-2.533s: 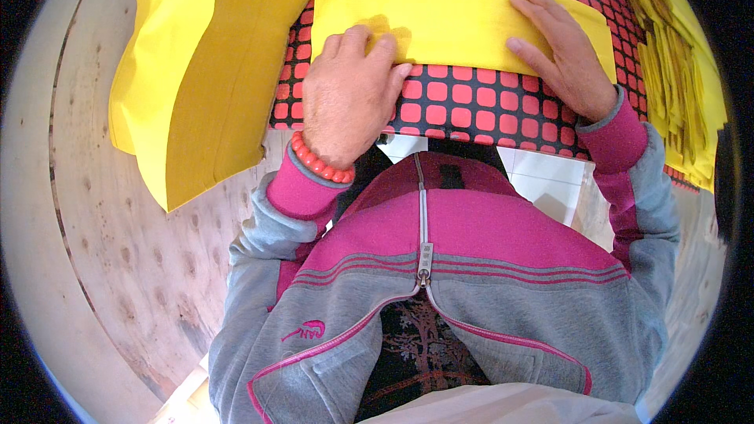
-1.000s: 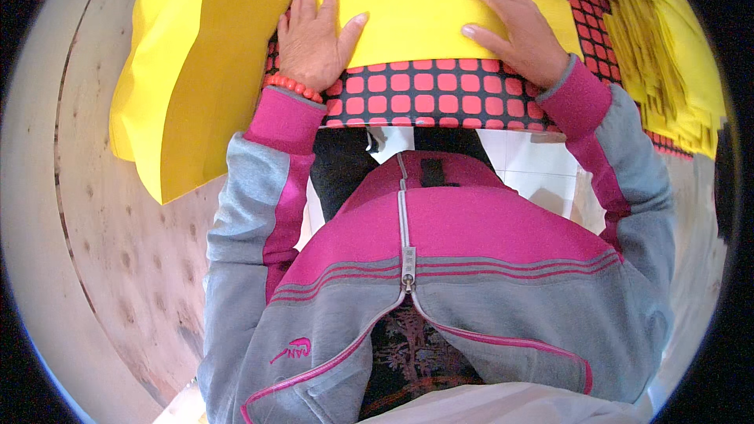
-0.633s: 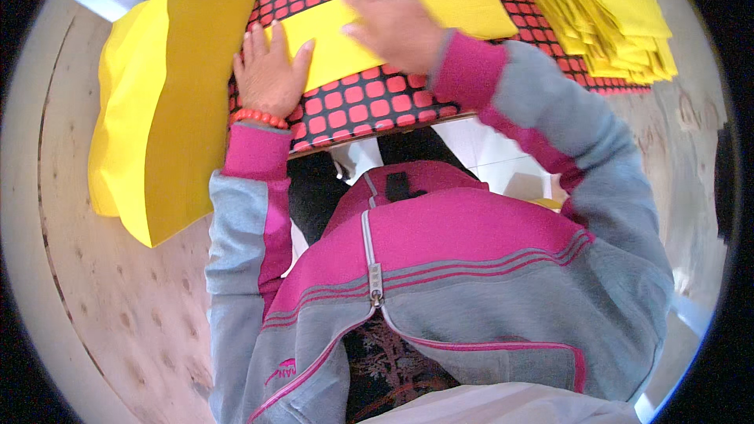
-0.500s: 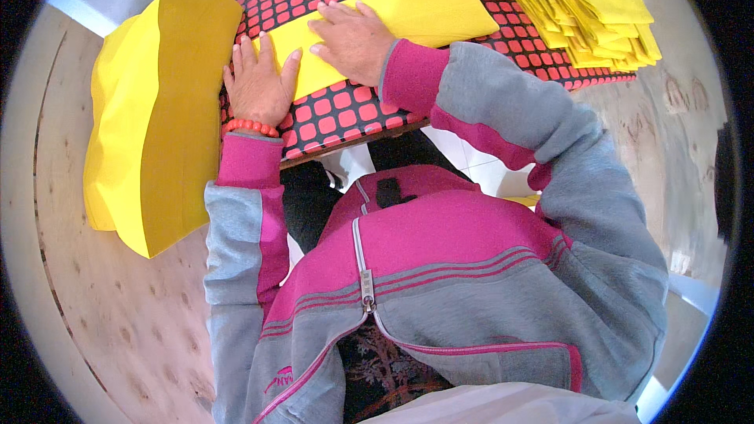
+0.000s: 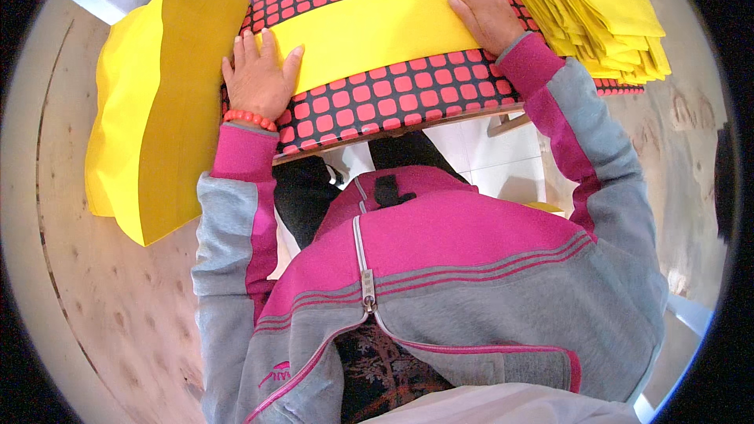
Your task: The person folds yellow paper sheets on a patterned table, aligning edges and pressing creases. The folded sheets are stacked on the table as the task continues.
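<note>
A long yellow strip of folded fabric lies flat across the red-and-black patterned table cover. My left hand, with a red bead bracelet at the wrist, rests flat on the strip's left end, fingers and thumb apart. On the strip's right end lies my right hand, fingers stretched out. Both palms face down, and neither hand grips anything. The far part of the strip under each hand is covered.
A stack of large yellow fabric sheets hangs over the left side beside my left hand. At the far right sits a pile of folded yellow pieces. Pale wooden boards extend at the left.
My right hand has slid rightward along the yellow strip, from near its middle to its right end. The left hand has stayed nearly in place on the left end.
</note>
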